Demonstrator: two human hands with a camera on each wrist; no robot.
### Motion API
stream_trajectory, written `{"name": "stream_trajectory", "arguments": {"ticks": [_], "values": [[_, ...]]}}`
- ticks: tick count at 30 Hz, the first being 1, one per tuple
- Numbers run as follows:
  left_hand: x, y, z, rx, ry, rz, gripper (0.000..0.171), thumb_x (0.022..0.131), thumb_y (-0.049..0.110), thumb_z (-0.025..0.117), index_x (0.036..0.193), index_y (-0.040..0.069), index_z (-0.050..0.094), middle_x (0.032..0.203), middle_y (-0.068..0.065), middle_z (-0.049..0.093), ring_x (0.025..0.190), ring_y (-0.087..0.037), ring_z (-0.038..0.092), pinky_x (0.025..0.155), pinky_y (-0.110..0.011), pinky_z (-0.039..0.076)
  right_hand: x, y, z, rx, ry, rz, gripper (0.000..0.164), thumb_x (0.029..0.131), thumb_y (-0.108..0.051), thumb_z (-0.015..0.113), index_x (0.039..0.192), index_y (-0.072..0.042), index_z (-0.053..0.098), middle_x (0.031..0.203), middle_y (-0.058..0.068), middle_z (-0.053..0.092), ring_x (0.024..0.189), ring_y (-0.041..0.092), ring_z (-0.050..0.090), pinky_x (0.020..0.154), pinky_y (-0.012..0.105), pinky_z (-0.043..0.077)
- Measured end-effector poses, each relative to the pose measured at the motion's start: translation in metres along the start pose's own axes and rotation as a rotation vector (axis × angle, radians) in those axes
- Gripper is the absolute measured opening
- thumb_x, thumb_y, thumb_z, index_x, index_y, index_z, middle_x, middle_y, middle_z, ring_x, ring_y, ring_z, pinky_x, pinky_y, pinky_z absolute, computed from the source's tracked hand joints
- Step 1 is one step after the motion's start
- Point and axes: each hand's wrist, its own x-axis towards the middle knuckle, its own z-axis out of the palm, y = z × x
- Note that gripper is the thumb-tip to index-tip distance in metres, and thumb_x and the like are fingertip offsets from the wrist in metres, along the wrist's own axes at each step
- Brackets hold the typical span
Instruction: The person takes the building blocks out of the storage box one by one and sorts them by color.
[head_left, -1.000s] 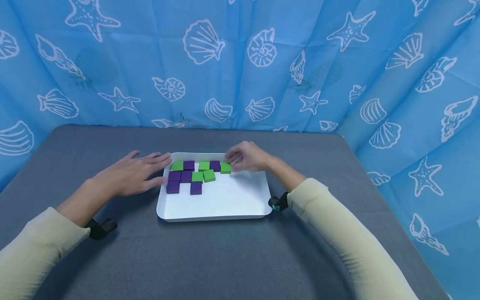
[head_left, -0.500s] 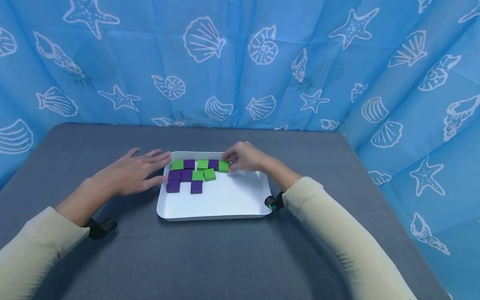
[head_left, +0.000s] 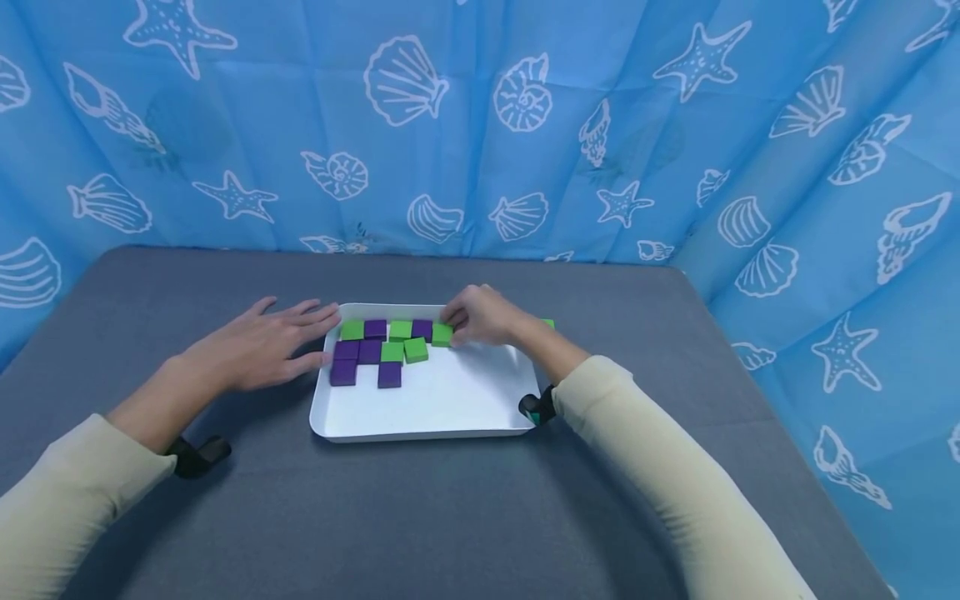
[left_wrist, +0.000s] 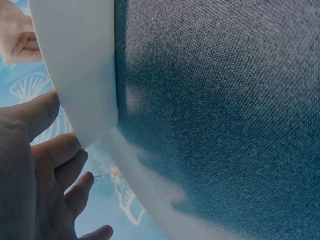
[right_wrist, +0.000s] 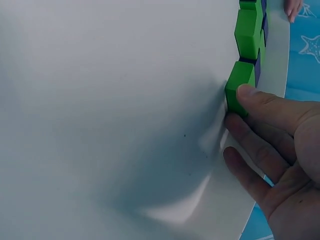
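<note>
A white tray point(head_left: 442, 408) holds several green and purple square blocks, grouped at its back left. My right hand point(head_left: 487, 317) pinches a green block point(head_left: 442, 335) at the right end of the back row; the right wrist view shows the thumb pressed on this green block point(right_wrist: 239, 85) with fingers behind. It sits beside a purple block point(head_left: 422, 330). Slightly turned, another green block point(head_left: 416, 349) lies in front of them. My left hand point(head_left: 266, 346) has its fingers spread, and in the left wrist view its thumb and finger touch the tray's wall point(left_wrist: 85, 65).
Grey cloth covers the table point(head_left: 375, 517). Behind it hangs a blue curtain point(head_left: 465, 125) with white shells and starfish. A small green piece point(head_left: 549, 322) shows past my right wrist, mostly hidden by the arm.
My right hand has moved a little left with the green block, which has shifted slightly toward the left end. The small green piece beyond the right wrist has come into view. The left hand stays put.
</note>
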Motion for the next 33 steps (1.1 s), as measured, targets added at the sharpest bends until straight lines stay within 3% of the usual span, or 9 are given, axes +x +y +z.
{"name": "stream_trajectory", "arguments": {"ticks": [9,17,25,33], "values": [[-0.001,-0.001,0.001,-0.009,-0.001,-0.002,0.067,0.102,0.046,0.05,0.155,0.008,0.034,0.16,-0.015,0.031,0.146,-0.042,0.027,0.109,-0.074,0.017,-0.006,0.0,-0.003,-0.048,-0.028,-0.019,0.043,0.086,-0.001,0.075,0.128,-0.001,0.065,0.121,0.01,0.07,0.11,0.019,0.067,0.093,0.026,0.053],[-0.002,-0.001,0.001,-0.009,0.001,-0.006,0.067,0.102,0.046,0.049,0.155,0.008,0.034,0.16,-0.015,0.031,0.146,-0.042,0.027,0.109,-0.074,0.017,-0.022,0.006,-0.018,-0.092,-0.044,-0.057,0.039,0.087,-0.001,0.074,0.125,0.002,0.066,0.117,0.01,0.071,0.107,0.019,0.068,0.096,0.032,0.053],[-0.003,-0.001,0.002,-0.007,0.0,-0.01,0.067,0.102,0.046,0.05,0.155,0.008,0.035,0.16,-0.015,0.032,0.146,-0.043,0.027,0.109,-0.074,0.017,-0.045,0.027,-0.04,-0.073,0.018,-0.099,0.033,0.088,0.003,0.07,0.121,0.002,0.069,0.119,0.013,0.07,0.108,0.023,0.068,0.095,0.037,0.053],[-0.002,0.0,0.003,0.007,-0.003,-0.003,0.066,0.103,0.045,0.049,0.155,0.008,0.035,0.16,-0.015,0.031,0.145,-0.042,0.028,0.109,-0.073,0.018,-0.073,0.061,-0.058,-0.06,0.141,-0.098,0.027,0.091,-0.002,0.068,0.118,-0.001,0.071,0.113,0.012,0.072,0.108,0.026,0.068,0.093,0.041,0.054]]}}
